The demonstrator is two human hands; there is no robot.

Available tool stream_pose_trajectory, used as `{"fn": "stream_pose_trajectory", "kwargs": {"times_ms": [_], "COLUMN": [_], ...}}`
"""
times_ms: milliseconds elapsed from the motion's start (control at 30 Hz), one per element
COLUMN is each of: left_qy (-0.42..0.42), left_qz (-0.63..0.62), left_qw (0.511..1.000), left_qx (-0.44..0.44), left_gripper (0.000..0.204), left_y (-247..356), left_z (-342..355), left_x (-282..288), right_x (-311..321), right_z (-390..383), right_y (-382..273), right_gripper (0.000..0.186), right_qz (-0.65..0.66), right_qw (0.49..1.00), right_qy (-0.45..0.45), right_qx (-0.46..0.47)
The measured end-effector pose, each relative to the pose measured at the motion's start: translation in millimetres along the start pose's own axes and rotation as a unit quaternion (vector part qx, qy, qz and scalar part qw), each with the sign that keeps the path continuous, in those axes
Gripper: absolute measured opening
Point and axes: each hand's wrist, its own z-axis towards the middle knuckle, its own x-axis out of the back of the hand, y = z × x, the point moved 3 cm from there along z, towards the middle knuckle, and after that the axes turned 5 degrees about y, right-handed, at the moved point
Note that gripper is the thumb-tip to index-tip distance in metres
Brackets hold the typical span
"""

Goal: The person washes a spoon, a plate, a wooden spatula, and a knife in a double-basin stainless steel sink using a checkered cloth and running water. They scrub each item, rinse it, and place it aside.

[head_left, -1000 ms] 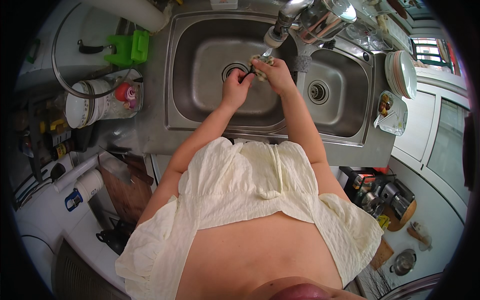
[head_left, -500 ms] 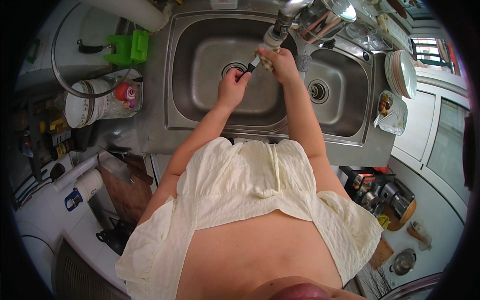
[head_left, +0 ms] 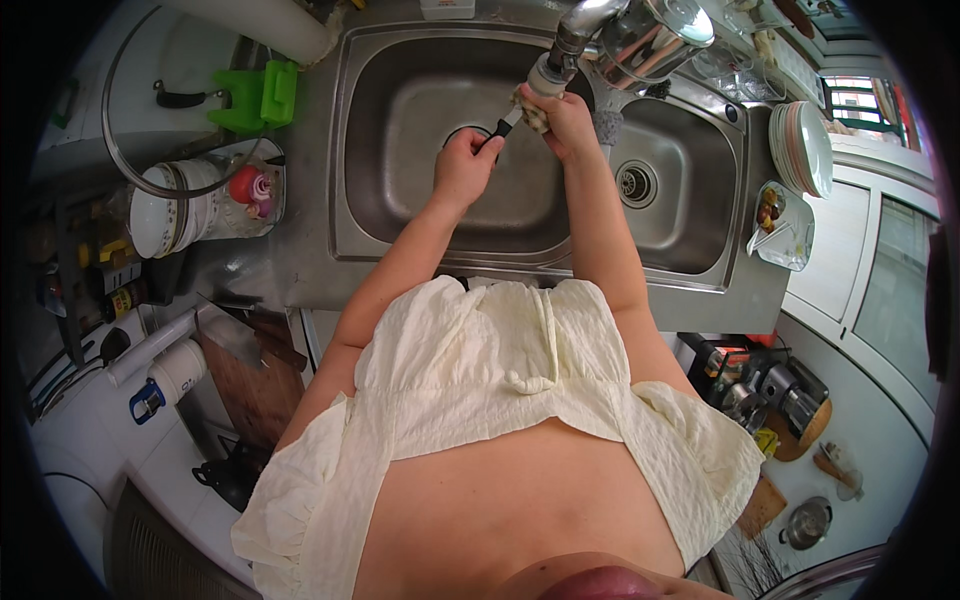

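Note:
Above the large left basin (head_left: 400, 190) of the steel sink, my left hand (head_left: 464, 168) is closed round the black handle of a small knife (head_left: 501, 129). The blade slants up to the right. My right hand (head_left: 566, 126) grips a crumpled, mottled pale cloth or scrubber (head_left: 533, 112) against the blade, just below the tap (head_left: 547, 74). The cloth and my fingers hide the blade's tip. Whether water runs from the tap, I cannot tell.
A smaller basin (head_left: 685, 190) adjoins on the right. Stacked plates (head_left: 803, 150) and a tray with small items (head_left: 783, 228) stand beyond it. Left are a dish rack with plates (head_left: 160, 215) and a green holder (head_left: 265, 95). A steel canister (head_left: 655, 45) stands behind the tap.
My right hand and the cloth have shifted slightly along the blade, baring a bit of its metal near the handle. My left hand keeps its hold, moving only slightly.

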Motion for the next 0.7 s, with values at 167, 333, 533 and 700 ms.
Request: {"fn": "stream_pose_trajectory", "kwargs": {"times_ms": [167, 333, 533, 700], "left_qy": [-0.005, -0.008, -0.015, -0.014], "left_qz": [0.014, 0.014, 0.037, 0.050], "left_qw": [1.000, 1.000, 0.999, 0.998], "left_qx": [-0.013, -0.009, -0.017, -0.032], "left_gripper": [0.020, 0.021, 0.025, 0.025], "left_y": [-3.0, -5.0, -8.3, -9.4], "left_z": [2.4, 2.8, 7.9, 8.4], "left_x": [1.3, 1.5, 3.9, 6.7], "right_x": [10.4, 12.0, 17.3, 15.8], "right_z": [6.2, 7.0, 10.0, 7.5], "right_y": [4.9, 6.7, 9.6, 10.7], "right_gripper": [0.022, 0.023, 0.023, 0.021], "right_qz": [0.034, 0.043, 0.043, 0.039], "right_qw": [0.999, 0.999, 0.999, 0.999], "right_qy": [-0.021, 0.002, -0.003, -0.001], "right_qx": [-0.011, -0.001, -0.009, -0.010]}}
